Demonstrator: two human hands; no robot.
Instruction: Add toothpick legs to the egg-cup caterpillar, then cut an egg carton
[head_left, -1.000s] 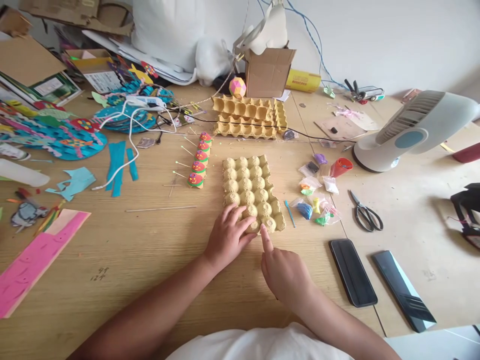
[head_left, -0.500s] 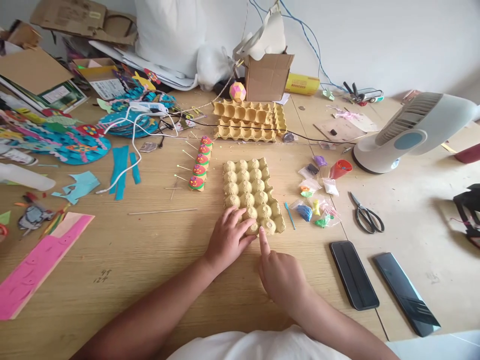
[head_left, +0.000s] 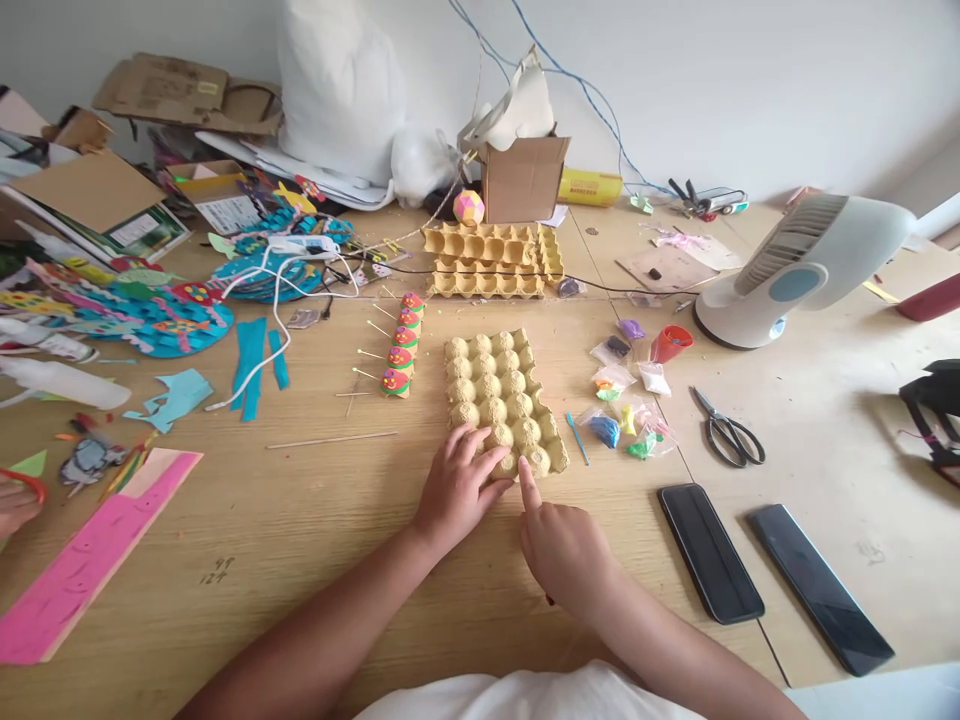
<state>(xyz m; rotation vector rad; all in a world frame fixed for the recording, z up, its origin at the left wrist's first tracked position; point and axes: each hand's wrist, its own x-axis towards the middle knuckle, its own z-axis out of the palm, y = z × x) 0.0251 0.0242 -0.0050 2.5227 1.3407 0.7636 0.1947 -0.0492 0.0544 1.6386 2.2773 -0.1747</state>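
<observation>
An upturned yellow egg tray (head_left: pixel 499 385) lies on the wooden table (head_left: pixel 315 520) in front of me. My left hand (head_left: pixel 456 487) rests on its near-left corner, fingers spread over the bumps and thumb along the near edge. My right hand (head_left: pixel 564 548) points its index finger at the tray's near edge. Its other fingers are curled, and a small dark tip shows under the palm. A row of painted egg-cup figures (head_left: pixel 400 345) with pins stands just left of the tray.
Small bags of coloured clay (head_left: pixel 622 420), a red cup (head_left: pixel 670 342), scissors (head_left: pixel 721 432) and two phones (head_left: pixel 711 552) lie to the right, with a fan (head_left: pixel 795 268) behind. More egg trays (head_left: pixel 487 258) and a cardboard box (head_left: pixel 521 178) sit at the back. Paper crafts (head_left: pixel 142 310) cover the left. Another person's hand (head_left: pixel 15 500) shows at the left edge.
The view has tilted up a little. My right index fingertip has slid slightly left along the tray's near edge. My left hand has stayed on the corner.
</observation>
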